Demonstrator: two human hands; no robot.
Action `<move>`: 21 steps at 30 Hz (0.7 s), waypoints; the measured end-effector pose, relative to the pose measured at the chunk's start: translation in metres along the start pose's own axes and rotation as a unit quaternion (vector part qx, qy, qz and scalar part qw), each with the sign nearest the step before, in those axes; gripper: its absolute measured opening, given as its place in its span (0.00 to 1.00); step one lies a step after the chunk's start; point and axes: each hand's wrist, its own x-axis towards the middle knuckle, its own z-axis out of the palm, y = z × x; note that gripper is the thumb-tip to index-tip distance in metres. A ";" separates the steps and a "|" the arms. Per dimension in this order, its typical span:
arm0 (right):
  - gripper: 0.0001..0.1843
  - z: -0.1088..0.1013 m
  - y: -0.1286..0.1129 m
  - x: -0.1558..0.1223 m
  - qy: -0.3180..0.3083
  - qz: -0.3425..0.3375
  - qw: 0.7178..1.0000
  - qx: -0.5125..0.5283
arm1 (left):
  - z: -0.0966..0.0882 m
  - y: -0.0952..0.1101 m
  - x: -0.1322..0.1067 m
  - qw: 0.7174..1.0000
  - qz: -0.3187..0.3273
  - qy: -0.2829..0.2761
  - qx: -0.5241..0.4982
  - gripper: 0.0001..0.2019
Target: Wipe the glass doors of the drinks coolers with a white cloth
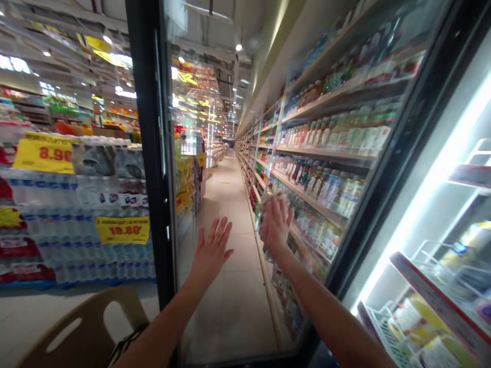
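A glass door [230, 317] with a black frame [148, 128] stands swung open in front of me. My left hand [213, 240] lies flat at the glass, its fingers apart and nothing in it. Farther right, my right hand [276, 222] is also up at the pane, fingers stretched out and a little smeared by motion. A greyish patch shows around its fingertips; whether it is a reflection or something under the palm, I cannot tell. Through or in the glass appear long shelves of bottles [330, 133] and a pale aisle floor.
To the right, a lit cooler holds wire shelves [433, 291] with yellow-labelled goods. Stacked water bottle packs [95, 255] with yellow price signs [123, 230] stand left. A tan chair back [88, 327] is close by at lower left.
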 end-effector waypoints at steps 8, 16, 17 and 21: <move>0.28 -0.012 0.055 -0.006 0.036 0.161 0.985 -0.048 | 0.004 0.000 -0.002 1.000 -0.006 0.007 -0.001 0.35; 0.27 0.000 0.007 0.023 -0.016 -0.033 0.999 0.010 | -0.015 0.015 0.011 0.995 -0.053 0.017 -0.081 0.28; 0.26 0.001 0.005 0.030 0.001 -0.017 1.000 0.004 | -0.026 0.021 0.017 0.991 -0.063 0.011 -0.119 0.26; 0.28 0.003 0.009 0.048 0.017 0.020 1.000 0.000 | -0.082 0.050 0.035 0.944 0.051 -0.074 -0.317 0.20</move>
